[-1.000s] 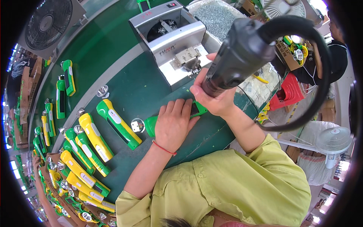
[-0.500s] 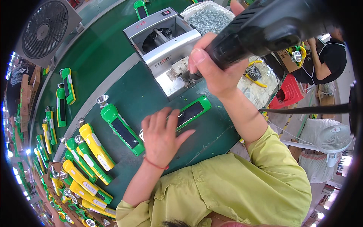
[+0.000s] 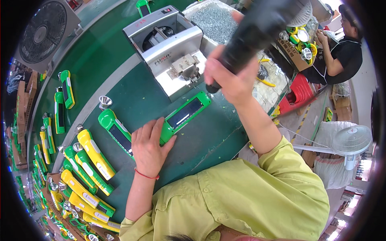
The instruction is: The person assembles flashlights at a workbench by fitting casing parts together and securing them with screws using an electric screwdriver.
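A black power screwdriver (image 3: 251,38) is in my right hand (image 3: 235,80), its fingers wrapped round the body. The tool's tip hangs just beyond the far end of a green flashlight (image 3: 188,112), which has a dark solar panel facing up. My left hand (image 3: 148,144) grips the flashlight's near end between thumb and fingers, hiding that part. To its left lies another green flashlight (image 3: 109,119), partly covered by the same hand, with a shiny reflector cup (image 3: 105,102) at its head. Beyond the flashlights stands a silver screw feeder (image 3: 165,44).
Behind the feeder is a tray of loose screws (image 3: 213,24), with yellow-handled pliers (image 3: 265,82) nearby. Yellow and green flashlights (image 3: 96,154) crowd the left side. A co-worker (image 3: 341,56) sits at the right, near a red stool (image 3: 297,94) and a white fan (image 3: 354,140).
My right hand has drawn the screwdriver away from the feeder's front, toward the flashlight's far end. My left hand has closed on the flashlight's near end. The whole view has shifted slightly.
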